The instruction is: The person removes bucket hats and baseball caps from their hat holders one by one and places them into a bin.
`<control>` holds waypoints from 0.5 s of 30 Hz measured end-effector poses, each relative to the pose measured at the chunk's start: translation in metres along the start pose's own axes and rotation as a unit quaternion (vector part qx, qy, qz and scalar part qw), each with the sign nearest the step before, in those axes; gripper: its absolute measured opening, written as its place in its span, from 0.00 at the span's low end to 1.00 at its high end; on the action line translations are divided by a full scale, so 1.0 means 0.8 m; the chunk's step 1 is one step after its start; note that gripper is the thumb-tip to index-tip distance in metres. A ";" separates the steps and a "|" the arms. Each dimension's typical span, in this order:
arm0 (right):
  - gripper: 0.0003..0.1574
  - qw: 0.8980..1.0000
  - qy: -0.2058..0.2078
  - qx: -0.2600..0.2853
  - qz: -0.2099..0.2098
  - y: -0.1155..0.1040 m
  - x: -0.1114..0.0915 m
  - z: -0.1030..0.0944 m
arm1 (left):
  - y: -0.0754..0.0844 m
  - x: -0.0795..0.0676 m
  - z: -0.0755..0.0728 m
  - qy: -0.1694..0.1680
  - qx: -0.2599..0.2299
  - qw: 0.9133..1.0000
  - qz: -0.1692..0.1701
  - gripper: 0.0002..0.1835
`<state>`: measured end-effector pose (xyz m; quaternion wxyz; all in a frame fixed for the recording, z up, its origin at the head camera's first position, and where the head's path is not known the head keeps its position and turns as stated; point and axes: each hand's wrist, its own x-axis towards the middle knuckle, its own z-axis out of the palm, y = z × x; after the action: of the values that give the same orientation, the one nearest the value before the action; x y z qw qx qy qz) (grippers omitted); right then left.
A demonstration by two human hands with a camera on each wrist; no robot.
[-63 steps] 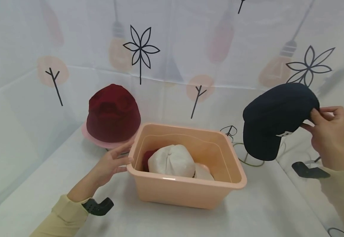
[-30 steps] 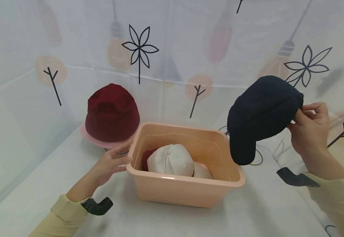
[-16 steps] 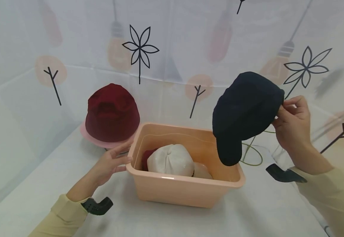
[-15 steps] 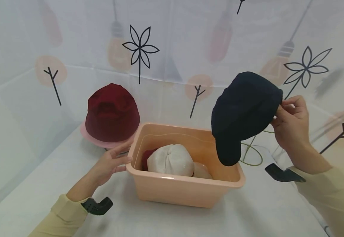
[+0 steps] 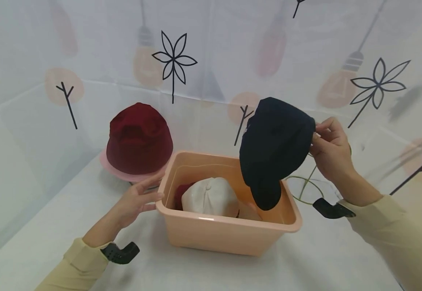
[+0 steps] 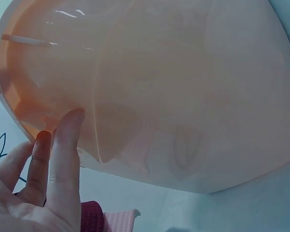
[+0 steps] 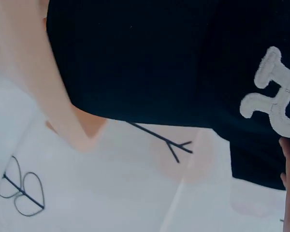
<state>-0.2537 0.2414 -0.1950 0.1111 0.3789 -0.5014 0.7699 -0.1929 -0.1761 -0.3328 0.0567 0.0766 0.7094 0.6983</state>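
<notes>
My right hand point(image 5: 329, 147) pinches the edge of a navy baseball cap point(image 5: 276, 141). The cap hangs brim-down over the right part of a peach plastic basin point(image 5: 225, 232), its brim dipping past the back rim in the head view. A raised white letter point(image 7: 282, 99) shows on the cap in the right wrist view. My left hand point(image 5: 134, 202) holds the basin's left rim, with fingers point(image 6: 65, 150) against the outer wall just under it. Inside the basin lie a white cap point(image 5: 211, 198) and a dark red item point(image 5: 180, 194), mostly hidden behind it.
A burgundy bucket hat point(image 5: 140, 139) sits over a pink hat point(image 5: 105, 161), back left, close beside the basin. Thin yellow-green wire loops point(image 5: 307, 198) stand behind the basin's right end. A white table point(image 5: 152, 266) is backed by a printed curtain point(image 5: 211, 48).
My right hand has carried the navy cap leftward from beyond the basin's right side to over its opening, turning it as it moved. My left hand and the basin have stayed put.
</notes>
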 end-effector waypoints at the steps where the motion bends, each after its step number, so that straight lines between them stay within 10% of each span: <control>1: 0.09 1.000 -0.016 0.001 0.002 0.004 0.000 -0.001 | 0.000 0.000 0.000 0.000 0.000 1.000 0.001 0.37; 9: 0.09 0.986 -0.146 -0.063 0.038 0.028 0.004 -0.011 | 0.000 0.000 0.000 0.001 0.000 1.000 0.000 0.37; 15: 0.09 0.955 -0.241 -0.146 0.093 0.044 0.007 -0.015 | 0.000 0.000 0.001 0.000 -0.002 1.000 0.000 0.37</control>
<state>-0.2829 0.2340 -0.2181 -0.0314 0.4843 -0.6534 0.5810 -0.1930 -0.1754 -0.3326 0.0563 0.0765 0.7080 0.6998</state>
